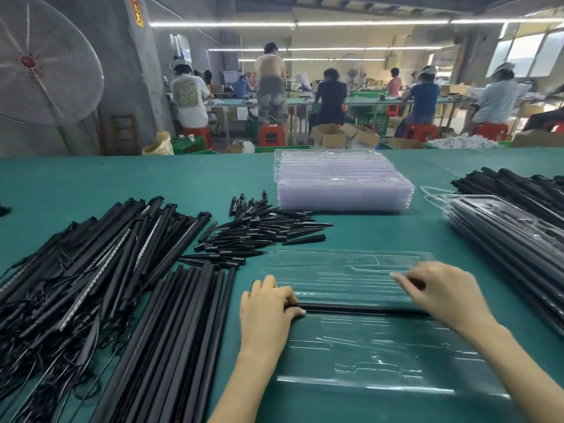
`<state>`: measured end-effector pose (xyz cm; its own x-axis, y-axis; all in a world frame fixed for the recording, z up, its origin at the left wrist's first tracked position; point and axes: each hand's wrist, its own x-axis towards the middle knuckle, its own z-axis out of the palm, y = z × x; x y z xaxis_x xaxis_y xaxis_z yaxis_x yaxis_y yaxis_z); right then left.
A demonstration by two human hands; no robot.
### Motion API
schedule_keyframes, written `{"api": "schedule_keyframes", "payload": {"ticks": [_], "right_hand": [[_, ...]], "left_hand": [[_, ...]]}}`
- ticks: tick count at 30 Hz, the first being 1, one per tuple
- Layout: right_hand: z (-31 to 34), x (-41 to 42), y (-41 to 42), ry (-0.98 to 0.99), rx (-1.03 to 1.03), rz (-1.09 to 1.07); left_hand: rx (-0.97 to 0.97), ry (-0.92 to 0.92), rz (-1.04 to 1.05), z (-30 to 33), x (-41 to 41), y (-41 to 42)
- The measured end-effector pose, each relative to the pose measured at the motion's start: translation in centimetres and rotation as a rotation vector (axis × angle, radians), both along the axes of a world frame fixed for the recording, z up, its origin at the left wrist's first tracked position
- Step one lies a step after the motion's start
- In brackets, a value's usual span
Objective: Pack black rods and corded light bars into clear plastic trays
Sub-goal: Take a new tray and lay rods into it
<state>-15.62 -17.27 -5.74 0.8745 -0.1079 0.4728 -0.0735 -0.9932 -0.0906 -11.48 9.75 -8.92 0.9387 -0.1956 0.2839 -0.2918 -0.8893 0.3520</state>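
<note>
Centrally, open clear plastic clamshell tray (360, 303) on green table (152, 178), long black rod (360, 309) along its middle hinge, left hand (268, 309) pinching the rod's left end, right hand (442, 296) curled over its right end, loose black rods (171, 340) left of the tray, stack of clear empty trays (341, 181) behind it.

A black rod (360, 309) lies flat, running nine to three, across the open clear tray (375, 355), with loose rods (171, 346) at nine o'clock, corded light bars (76, 270) beyond them
</note>
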Motion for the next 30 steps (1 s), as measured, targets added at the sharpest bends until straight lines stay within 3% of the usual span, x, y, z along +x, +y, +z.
{"api": "schedule_keyframes", "payload": {"ticks": [3,6,8,12,19,21,26,30], "right_hand": [[1.5,3.4,6.1,-0.062,0.085,0.186],[1.3,7.8,12.9,0.198,0.109,0.455],[0.4,10.8,16.4,0.383,0.156,0.525],[-0.8,15.1,20.1,0.406,0.279,0.506],[-2.1,17.5,21.9,0.353,0.140,0.441],[-2.3,17.2,21.5,0.280,0.315,0.485],[-0.2,14.1,18.1,-0.064,1.091,0.552],[3.4,10.1,12.2,-0.192,1.591,0.559]], "left_hand": [[-0.010,0.007,-0.003,0.0,0.1,0.1],[-0.019,0.023,0.007,-0.2,0.4,0.3],[-0.035,0.031,0.010,-0.5,0.6,0.6],[-0.037,0.019,0.014,-0.5,1.0,0.6],[-0.062,0.049,0.025,-0.4,1.1,0.5],[-0.051,0.055,0.011,-0.5,1.1,0.6],[-0.063,0.051,-0.016,-0.8,0.9,0.8],[-0.073,0.038,-0.039,-0.9,0.7,0.9]]}}
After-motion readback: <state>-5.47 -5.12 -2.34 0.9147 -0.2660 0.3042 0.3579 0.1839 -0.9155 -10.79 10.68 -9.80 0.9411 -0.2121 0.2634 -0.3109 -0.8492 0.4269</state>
